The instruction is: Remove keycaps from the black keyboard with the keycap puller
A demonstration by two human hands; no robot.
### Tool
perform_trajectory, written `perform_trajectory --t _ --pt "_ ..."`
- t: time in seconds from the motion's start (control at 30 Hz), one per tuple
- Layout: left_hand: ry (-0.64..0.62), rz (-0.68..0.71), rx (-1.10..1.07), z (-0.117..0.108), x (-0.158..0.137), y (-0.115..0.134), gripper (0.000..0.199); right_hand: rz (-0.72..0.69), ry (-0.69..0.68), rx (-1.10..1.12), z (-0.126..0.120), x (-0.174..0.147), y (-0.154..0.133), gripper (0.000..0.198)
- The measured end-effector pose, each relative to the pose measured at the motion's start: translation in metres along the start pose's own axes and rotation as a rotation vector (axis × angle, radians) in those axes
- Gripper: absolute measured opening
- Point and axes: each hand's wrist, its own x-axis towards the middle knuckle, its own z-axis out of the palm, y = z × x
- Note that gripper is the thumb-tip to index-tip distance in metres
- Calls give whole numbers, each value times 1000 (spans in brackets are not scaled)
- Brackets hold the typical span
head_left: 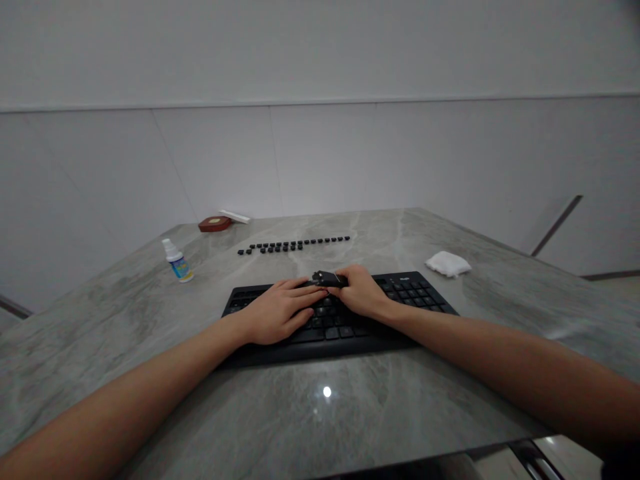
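A black keyboard (320, 351) lies on the grey marbled table in front of me. My left hand (283, 310) rests on its left and middle part, fingers stretched out toward the right. Closed around a small black tool (327, 279), my right hand (364, 291) is above the middle of the keyboard. The tool's exact kind is unclear, and its tip is near my left fingertips. Both hands cover many of the keys, so what lies under them is hidden. Beyond the keyboard, loose black keycaps (285, 246) lie in two rows.
A small spray bottle (179, 261) with a white top stands at the left. Behind it are a reddish-brown box (215, 223) and a flat white item (235, 216). A white folded cloth or tissue (448, 263) lies to the right. The table (390, 407) ends at a wall (320, 160).
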Motion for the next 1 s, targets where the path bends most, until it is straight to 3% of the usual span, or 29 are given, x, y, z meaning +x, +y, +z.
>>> perform_trajectory --t 0.17,0.27,0.53,0.73,0.8,0.9,1.0 --pt "15 39 -14 1 0 -1 44 -290 161 -159 -1 -14 -1 26" --pt "2 37 -13 1 -1 -1 45 -354 194 -215 -5 -19 0 27" --pt "21 28 -21 1 -1 -1 42 0 53 -102 -7 -6 1 17" --pt "78 12 -59 2 -1 -1 42 79 124 37 -6 -4 6 21" --pt "111 15 -72 1 -2 1 43 16 238 46 -7 -6 7 17" --pt "112 73 -64 -1 -2 3 45 -198 406 88 -9 -9 6 23" --pt "105 110 -66 -2 -2 4 43 -423 426 165 -13 -15 3 27"
